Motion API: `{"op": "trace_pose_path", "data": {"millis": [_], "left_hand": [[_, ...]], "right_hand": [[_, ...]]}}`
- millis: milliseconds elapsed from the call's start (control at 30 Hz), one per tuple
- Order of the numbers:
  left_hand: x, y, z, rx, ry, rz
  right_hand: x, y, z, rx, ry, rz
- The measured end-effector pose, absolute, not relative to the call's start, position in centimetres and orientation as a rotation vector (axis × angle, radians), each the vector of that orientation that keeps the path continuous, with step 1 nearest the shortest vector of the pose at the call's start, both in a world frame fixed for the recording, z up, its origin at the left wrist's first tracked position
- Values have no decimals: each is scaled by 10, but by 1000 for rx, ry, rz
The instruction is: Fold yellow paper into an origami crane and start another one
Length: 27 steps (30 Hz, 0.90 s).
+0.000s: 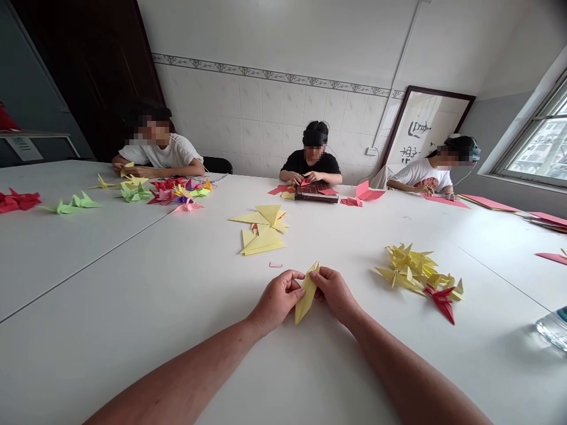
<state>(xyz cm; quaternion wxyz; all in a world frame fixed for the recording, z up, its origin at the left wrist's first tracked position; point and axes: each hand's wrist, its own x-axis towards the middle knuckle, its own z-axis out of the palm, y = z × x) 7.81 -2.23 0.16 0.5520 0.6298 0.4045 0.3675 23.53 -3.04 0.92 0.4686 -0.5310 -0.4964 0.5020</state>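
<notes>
A folded yellow paper (305,304), long and diamond-shaped, is held upright at a slant between both hands above the white table. My left hand (279,296) grips its left edge, thumb on the front. My right hand (334,290) pinches it near the upper tip; some of its fingers are hidden behind the paper. Beyond the hands lies a stack of folded yellow papers (264,239) with bits of red among them. To the right is a pile of yellow folded cranes (410,265), with a red folded crane (442,301) at its front edge.
Three people sit across the white table (186,295). Colourful paper cranes (177,192) lie at the far left, near green cranes (73,203). A dark box (316,192) stands before the middle person. A clear bottle (553,330) lies at the right edge.
</notes>
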Motion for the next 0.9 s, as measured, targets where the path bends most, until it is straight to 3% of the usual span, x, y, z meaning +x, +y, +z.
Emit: {"op": "trace_pose_path", "data": {"millis": [467, 900], "left_hand": [[77, -17, 0, 1370, 929, 878], [68, -9, 5, 1996, 961, 958]], "right_hand": [[234, -25, 8, -1336, -1196, 1247], [236, -19, 9, -1397, -1226, 1254]]}}
